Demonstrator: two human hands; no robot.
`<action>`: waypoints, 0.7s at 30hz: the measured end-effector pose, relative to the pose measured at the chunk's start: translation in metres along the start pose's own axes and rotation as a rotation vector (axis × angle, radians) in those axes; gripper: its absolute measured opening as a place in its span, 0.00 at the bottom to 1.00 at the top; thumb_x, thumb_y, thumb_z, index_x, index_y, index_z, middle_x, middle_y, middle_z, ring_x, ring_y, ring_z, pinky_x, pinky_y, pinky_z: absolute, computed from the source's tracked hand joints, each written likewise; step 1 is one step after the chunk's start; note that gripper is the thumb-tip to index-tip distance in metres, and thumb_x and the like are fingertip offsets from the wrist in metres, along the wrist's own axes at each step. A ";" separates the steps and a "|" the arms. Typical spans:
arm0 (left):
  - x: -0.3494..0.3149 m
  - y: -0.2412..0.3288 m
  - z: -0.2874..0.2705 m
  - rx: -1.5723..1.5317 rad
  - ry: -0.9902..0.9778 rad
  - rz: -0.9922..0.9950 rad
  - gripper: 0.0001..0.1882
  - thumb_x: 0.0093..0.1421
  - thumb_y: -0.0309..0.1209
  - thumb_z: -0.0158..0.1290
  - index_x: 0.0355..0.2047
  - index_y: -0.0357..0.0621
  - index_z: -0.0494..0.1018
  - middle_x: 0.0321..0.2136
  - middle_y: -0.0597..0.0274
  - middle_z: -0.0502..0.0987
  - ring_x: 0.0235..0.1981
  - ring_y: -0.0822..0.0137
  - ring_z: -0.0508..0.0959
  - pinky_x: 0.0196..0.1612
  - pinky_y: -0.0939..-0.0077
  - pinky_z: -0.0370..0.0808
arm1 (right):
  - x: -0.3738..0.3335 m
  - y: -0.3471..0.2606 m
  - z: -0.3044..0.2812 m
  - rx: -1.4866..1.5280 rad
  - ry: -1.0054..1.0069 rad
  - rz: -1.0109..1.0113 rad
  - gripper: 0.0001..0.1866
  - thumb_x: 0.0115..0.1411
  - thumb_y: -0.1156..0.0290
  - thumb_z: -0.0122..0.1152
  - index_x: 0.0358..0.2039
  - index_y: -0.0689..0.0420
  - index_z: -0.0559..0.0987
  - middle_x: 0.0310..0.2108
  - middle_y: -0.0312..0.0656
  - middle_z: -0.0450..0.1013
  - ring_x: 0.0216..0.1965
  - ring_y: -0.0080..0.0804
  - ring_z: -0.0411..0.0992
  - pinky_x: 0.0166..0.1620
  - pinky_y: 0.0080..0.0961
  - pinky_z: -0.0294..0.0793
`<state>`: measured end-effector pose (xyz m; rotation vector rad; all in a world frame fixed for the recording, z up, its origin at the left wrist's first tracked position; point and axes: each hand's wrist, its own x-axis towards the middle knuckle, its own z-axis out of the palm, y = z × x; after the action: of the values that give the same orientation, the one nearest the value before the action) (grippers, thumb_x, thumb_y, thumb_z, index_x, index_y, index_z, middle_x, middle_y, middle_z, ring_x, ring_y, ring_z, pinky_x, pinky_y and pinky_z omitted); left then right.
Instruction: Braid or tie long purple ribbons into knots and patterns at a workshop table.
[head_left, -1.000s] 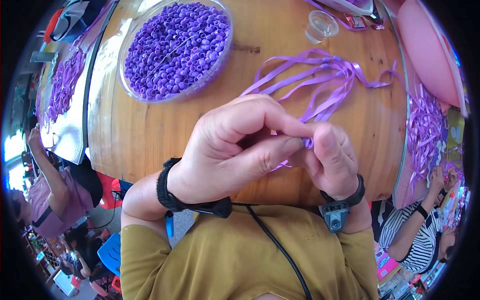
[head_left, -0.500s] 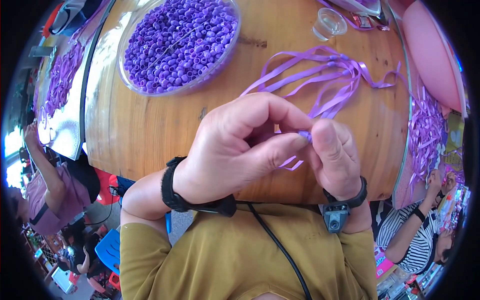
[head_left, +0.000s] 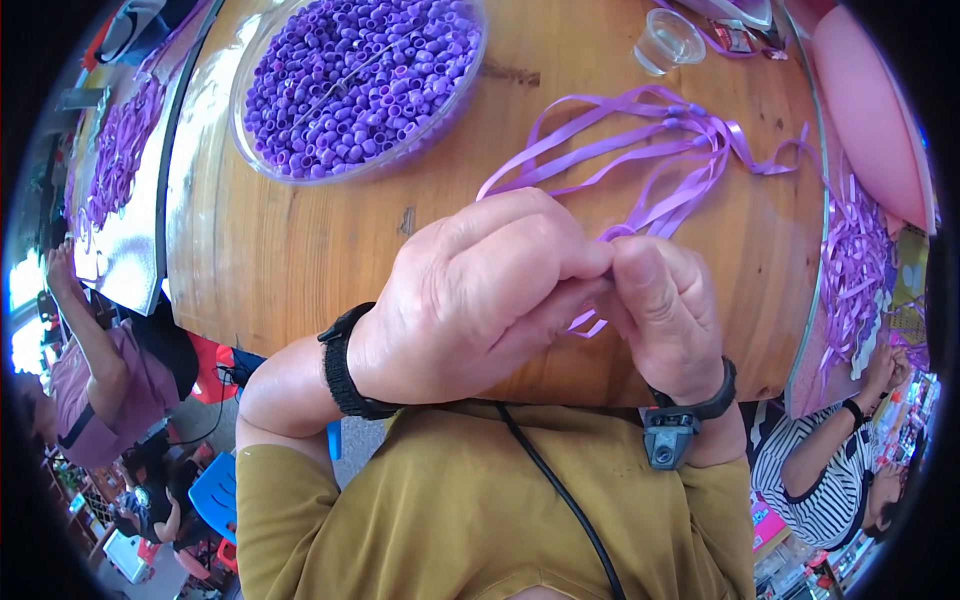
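My left hand (head_left: 490, 295) and my right hand (head_left: 668, 305) meet over the near part of the table, fingertips touching. Both are closed in a pinch on a thin purple ribbon (head_left: 590, 326), whose short loose end shows below the fingers. The pinched spot itself is hidden by my fingertips, so a bead there cannot be made out. Just beyond my hands lies a bunch of purple ribbons (head_left: 690, 190), spread in loops, with small purple beads (head_left: 672, 124) on the strands near its far end.
A clear round tub (head_left: 478, 100) full of purple beads stands far left, a thin rod lying across them. At far right are a clear plastic cup (head_left: 668, 42) and a pink rounded object (head_left: 870, 110). Ribbon piles (head_left: 125, 150) lie at both sides, where other people sit working.
My left hand has rolled over and its fingers have curled tighter, back now facing up. The small purple bead seen between my fingertips is now covered. My right hand stays nearly in place.
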<state>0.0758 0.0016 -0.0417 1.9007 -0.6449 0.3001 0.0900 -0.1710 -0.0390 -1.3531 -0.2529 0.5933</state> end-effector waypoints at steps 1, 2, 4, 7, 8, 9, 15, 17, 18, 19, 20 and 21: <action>-0.001 -0.001 0.002 0.001 0.001 -0.002 0.11 0.46 0.16 0.56 0.31 0.36 0.71 0.25 0.57 0.73 0.26 0.65 0.74 0.27 0.78 0.70 | -0.002 0.001 0.000 0.032 0.010 0.017 0.21 0.63 0.57 0.44 0.26 0.62 0.74 0.15 0.28 0.59 0.18 0.14 0.55 0.21 0.16 0.53; -0.002 -0.001 0.003 -0.063 0.009 -0.037 0.10 0.46 0.16 0.56 0.31 0.36 0.71 0.25 0.57 0.73 0.26 0.66 0.74 0.27 0.78 0.70 | -0.003 0.002 0.000 0.064 0.021 0.034 0.21 0.63 0.57 0.45 0.27 0.62 0.75 0.15 0.28 0.59 0.18 0.14 0.55 0.21 0.16 0.53; -0.002 -0.003 0.003 -0.126 0.018 -0.075 0.10 0.47 0.16 0.56 0.31 0.36 0.71 0.26 0.57 0.73 0.26 0.66 0.74 0.28 0.79 0.70 | -0.002 0.001 0.001 0.043 0.028 0.026 0.21 0.63 0.56 0.44 0.25 0.61 0.74 0.15 0.28 0.59 0.18 0.14 0.55 0.21 0.16 0.53; 0.000 -0.006 0.001 -0.291 -0.023 -0.126 0.09 0.47 0.18 0.57 0.30 0.36 0.71 0.26 0.57 0.74 0.25 0.66 0.74 0.28 0.78 0.70 | -0.002 0.002 -0.005 0.041 -0.013 0.042 0.23 0.63 0.54 0.43 0.21 0.59 0.71 0.14 0.28 0.59 0.17 0.14 0.55 0.21 0.16 0.52; 0.001 -0.006 -0.001 -0.273 -0.042 -0.092 0.09 0.47 0.19 0.57 0.30 0.36 0.71 0.26 0.57 0.73 0.25 0.66 0.74 0.28 0.77 0.70 | -0.002 0.002 -0.006 0.060 -0.065 0.066 0.24 0.63 0.53 0.42 0.19 0.58 0.69 0.13 0.28 0.58 0.17 0.14 0.54 0.20 0.16 0.52; 0.002 -0.007 -0.001 -0.256 -0.060 -0.060 0.09 0.48 0.20 0.58 0.30 0.36 0.71 0.26 0.57 0.73 0.26 0.66 0.74 0.28 0.77 0.70 | -0.002 0.001 -0.005 0.061 -0.065 0.068 0.24 0.63 0.53 0.42 0.19 0.58 0.69 0.13 0.28 0.58 0.17 0.14 0.54 0.20 0.16 0.52; 0.003 -0.007 -0.001 -0.202 -0.088 0.001 0.09 0.49 0.22 0.57 0.31 0.36 0.72 0.26 0.59 0.74 0.27 0.67 0.74 0.30 0.77 0.69 | -0.001 -0.003 -0.005 0.129 -0.099 0.177 0.26 0.63 0.50 0.39 0.15 0.55 0.66 0.13 0.29 0.58 0.17 0.15 0.54 0.21 0.15 0.52; 0.000 -0.007 0.004 -0.262 -0.038 -0.062 0.09 0.49 0.22 0.57 0.32 0.36 0.72 0.27 0.59 0.74 0.27 0.67 0.74 0.30 0.77 0.69 | -0.001 -0.002 -0.002 0.142 -0.035 0.123 0.27 0.63 0.50 0.37 0.15 0.55 0.66 0.13 0.29 0.58 0.17 0.15 0.55 0.22 0.16 0.52; -0.002 -0.007 0.005 -0.323 0.012 -0.127 0.09 0.50 0.22 0.57 0.32 0.36 0.72 0.27 0.58 0.74 0.27 0.67 0.73 0.30 0.78 0.69 | -0.001 -0.001 -0.003 0.144 -0.036 0.119 0.27 0.63 0.50 0.37 0.15 0.55 0.66 0.13 0.29 0.58 0.17 0.15 0.55 0.22 0.16 0.52; -0.003 -0.008 0.005 -0.320 0.009 -0.125 0.09 0.50 0.22 0.57 0.32 0.36 0.72 0.27 0.58 0.74 0.27 0.67 0.73 0.30 0.78 0.69 | -0.002 0.000 -0.005 0.094 -0.051 0.075 0.26 0.64 0.50 0.37 0.17 0.56 0.67 0.14 0.29 0.59 0.18 0.16 0.56 0.22 0.16 0.53; -0.003 -0.009 0.005 -0.299 0.003 -0.090 0.09 0.50 0.22 0.57 0.32 0.35 0.72 0.27 0.58 0.74 0.27 0.68 0.73 0.30 0.78 0.69 | -0.003 0.001 -0.006 0.044 -0.065 0.031 0.26 0.64 0.50 0.36 0.18 0.57 0.68 0.16 0.30 0.60 0.19 0.16 0.56 0.23 0.16 0.53; -0.003 -0.010 0.005 -0.281 -0.002 -0.056 0.09 0.50 0.22 0.57 0.33 0.35 0.72 0.27 0.58 0.74 0.27 0.68 0.73 0.30 0.79 0.69 | -0.004 -0.001 -0.004 0.045 -0.065 0.028 0.26 0.64 0.50 0.36 0.18 0.57 0.68 0.16 0.30 0.60 0.19 0.16 0.56 0.23 0.16 0.53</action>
<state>0.0784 0.0006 -0.0527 1.6467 -0.6008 0.1624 0.0892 -0.1766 -0.0388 -1.2970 -0.2720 0.6639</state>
